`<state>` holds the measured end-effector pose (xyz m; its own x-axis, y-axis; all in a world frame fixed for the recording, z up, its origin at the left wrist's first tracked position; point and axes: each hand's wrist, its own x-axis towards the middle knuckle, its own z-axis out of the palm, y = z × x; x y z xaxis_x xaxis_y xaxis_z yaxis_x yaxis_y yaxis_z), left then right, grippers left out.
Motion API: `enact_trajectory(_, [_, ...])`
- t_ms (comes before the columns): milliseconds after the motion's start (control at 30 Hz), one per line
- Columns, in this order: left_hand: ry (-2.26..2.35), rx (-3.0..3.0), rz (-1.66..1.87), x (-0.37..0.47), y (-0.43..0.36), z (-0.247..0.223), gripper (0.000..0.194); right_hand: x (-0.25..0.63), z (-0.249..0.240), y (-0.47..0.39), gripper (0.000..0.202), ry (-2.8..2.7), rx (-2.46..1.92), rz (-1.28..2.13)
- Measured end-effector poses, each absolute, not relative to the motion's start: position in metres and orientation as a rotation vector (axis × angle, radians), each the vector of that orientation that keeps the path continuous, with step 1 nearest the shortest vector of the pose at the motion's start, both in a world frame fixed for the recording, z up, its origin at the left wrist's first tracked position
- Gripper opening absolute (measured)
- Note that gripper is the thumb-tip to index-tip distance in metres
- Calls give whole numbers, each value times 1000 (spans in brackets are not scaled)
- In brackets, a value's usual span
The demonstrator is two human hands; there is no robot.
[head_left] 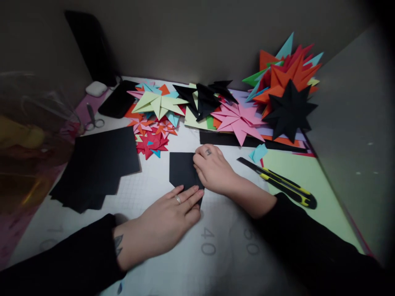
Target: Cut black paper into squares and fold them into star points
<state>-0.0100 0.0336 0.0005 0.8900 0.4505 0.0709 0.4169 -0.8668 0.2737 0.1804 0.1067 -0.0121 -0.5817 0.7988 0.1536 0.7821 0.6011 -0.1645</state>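
Note:
A small sheet of black paper [183,166] lies on the white gridded mat [212,271], with a corner cut or folded at its lower left. Across its lower edge rests my left hand [168,216], palm down, fingers stretched out and pressing lightly on the paper. My right hand [214,168] has its fingers curled closed on the right edge of the same sheet. Its fingertips cover that edge, so the crease there is partly hidden.
Left lies a fanned stack of black paper [101,160]; behind it are scissors [92,119] and a phone [119,98]. Folded paper stars [159,105] line the back, with more piled [291,82] at right. A yellow-black utility knife [280,185] lies beside my right forearm.

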Motion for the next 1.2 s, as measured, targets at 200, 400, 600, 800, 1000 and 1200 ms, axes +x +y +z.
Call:
enact_trajectory(200, [644, 2844, 105, -12, 31, 1, 42, 181, -12, 107, 14, -2604, -1316, 86])
enact_trajectory(400, [611, 2877, 63, -11, 32, 3, 46, 179, -17, 108, 12, -2534, -1324, 82])
enact_trajectory(600, [658, 2862, 79, -10, 30, 2, 44, 196, 10, 110, 20, -2143, -1174, 257])
enact_trajectory(800, [676, 2845, 107, -10, 30, 0, 44, 225, 33, 79, 39, -2633, -761, 447])
enact_trajectory(1000, [687, 2822, 142, -12, 28, -6, 45, 238, 1, 53, 65, -2840, -767, 527])
enact_trajectory(1200, [692, 2812, 94, -10, 28, -2, 48, 242, -8, 74, 61, -2802, -900, 530])
